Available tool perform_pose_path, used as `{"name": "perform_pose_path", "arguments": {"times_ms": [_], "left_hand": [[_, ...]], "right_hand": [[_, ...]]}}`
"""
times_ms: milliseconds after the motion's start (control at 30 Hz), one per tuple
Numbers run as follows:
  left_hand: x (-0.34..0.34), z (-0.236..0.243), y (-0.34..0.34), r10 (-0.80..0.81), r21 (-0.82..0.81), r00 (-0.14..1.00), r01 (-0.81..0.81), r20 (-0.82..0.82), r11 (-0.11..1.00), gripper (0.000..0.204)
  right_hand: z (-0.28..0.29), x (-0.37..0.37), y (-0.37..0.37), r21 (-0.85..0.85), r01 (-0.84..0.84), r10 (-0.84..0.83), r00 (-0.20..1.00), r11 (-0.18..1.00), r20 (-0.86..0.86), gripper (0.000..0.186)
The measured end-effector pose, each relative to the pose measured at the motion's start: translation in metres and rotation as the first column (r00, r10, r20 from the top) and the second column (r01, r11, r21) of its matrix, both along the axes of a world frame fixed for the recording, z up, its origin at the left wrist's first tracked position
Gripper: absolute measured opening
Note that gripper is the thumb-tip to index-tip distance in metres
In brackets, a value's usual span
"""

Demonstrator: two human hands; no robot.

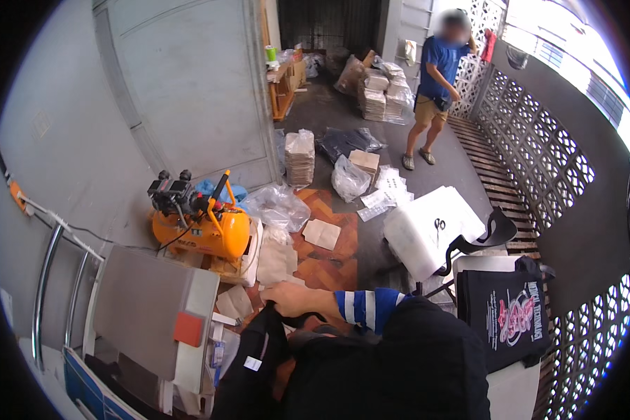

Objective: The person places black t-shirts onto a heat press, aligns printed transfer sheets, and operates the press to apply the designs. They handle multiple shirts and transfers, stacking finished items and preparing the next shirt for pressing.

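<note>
My right arm, in a black sleeve with a blue-and-white striped band [369, 309], reaches leftward across the lower middle. My right hand [290, 299] is closed on the upper edge of a black cloth bag [257, 343], which hangs down from the fingers. A small white tag [253, 363] shows on the dark cloth. My left hand does not show; dark cloth and my sleeve cover the area below the right forearm. To the right, another black tote bag [504, 315] with a pink and white print lies flat on a light surface.
A grey board-topped table [143, 297] and an orange air compressor [203, 231] stand at left. Scissors [439, 225] lie on a white covered stack [427, 234] beside a black-backed chair [486, 234]. Brown paper bundles [299, 159] and plastic bags are on the floor. A person [437, 84] stands far right.
</note>
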State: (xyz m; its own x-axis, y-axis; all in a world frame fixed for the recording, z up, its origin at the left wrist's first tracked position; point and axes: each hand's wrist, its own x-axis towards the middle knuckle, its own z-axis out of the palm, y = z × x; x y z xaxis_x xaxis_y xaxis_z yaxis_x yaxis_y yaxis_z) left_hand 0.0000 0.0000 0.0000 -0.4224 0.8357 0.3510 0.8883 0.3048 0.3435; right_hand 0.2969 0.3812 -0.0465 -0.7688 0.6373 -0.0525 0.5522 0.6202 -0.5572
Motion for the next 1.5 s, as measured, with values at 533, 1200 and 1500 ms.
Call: {"name": "perform_pose_path", "arguments": {"times_ms": [533, 1200, 1500], "left_hand": [[-0.014, 0.087, -0.020, 0.215, 0.392, 0.829, -0.453, 0.517, 0.801, 0.015], [-0.460, 0.035, 0.279, 0.811, -0.125, 0.422, -0.853, 0.405, 0.506, 0.025], [-0.519, -0.062, 0.333, 0.377, 0.220, 0.400, -0.871, 0.835, 0.438, 0.018]], "right_hand": [[0.110, -0.053, 0.078, -0.421, -0.042, -0.132, 0.917, 0.906, -0.376, 0.016], [0.081, -0.562, 0.349, 0.362, 0.094, -0.129, 0.989, 0.927, 0.072, 0.032], [-0.027, -0.650, 0.353, -0.140, 0.346, -0.364, 0.922, 0.928, -0.132, 0.027]]}}
